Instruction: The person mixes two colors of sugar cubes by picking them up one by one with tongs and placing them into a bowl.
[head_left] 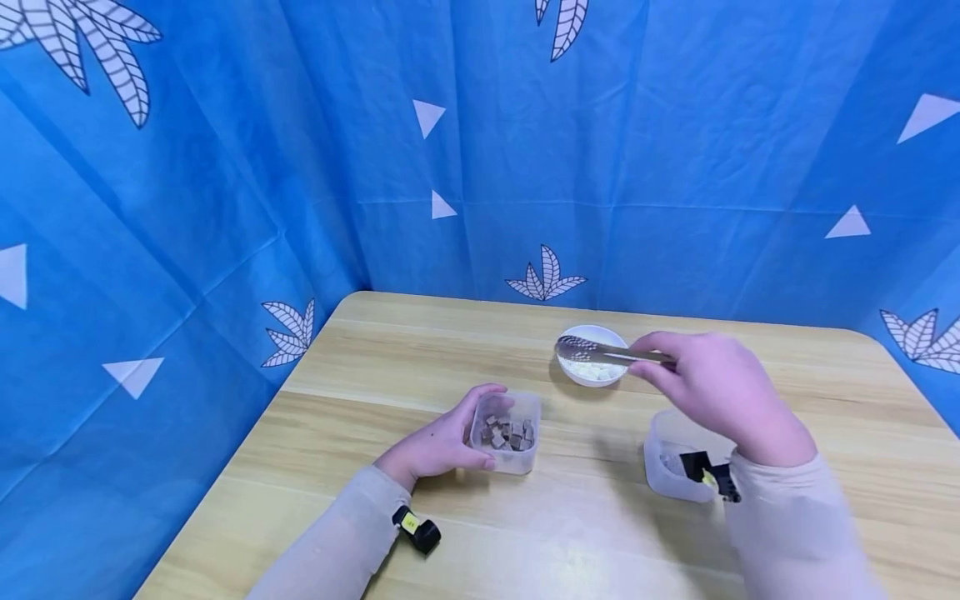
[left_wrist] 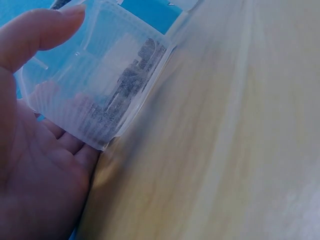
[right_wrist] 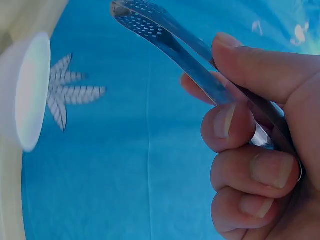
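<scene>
My right grip (head_left: 708, 383) curls round tongs (head_left: 615, 355), their nearly closed tips higher than the far bowl (head_left: 603, 334), seemingly pinching a small piece (right_wrist: 120, 10). My left grip (head_left: 446, 439) holds the nearer tub (head_left: 513, 463) of cubes (head_left: 512, 435). This seems a tong transfer, calling for steady pressure.

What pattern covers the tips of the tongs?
The tongs have many small holes there, clearest in the right wrist view.
</scene>
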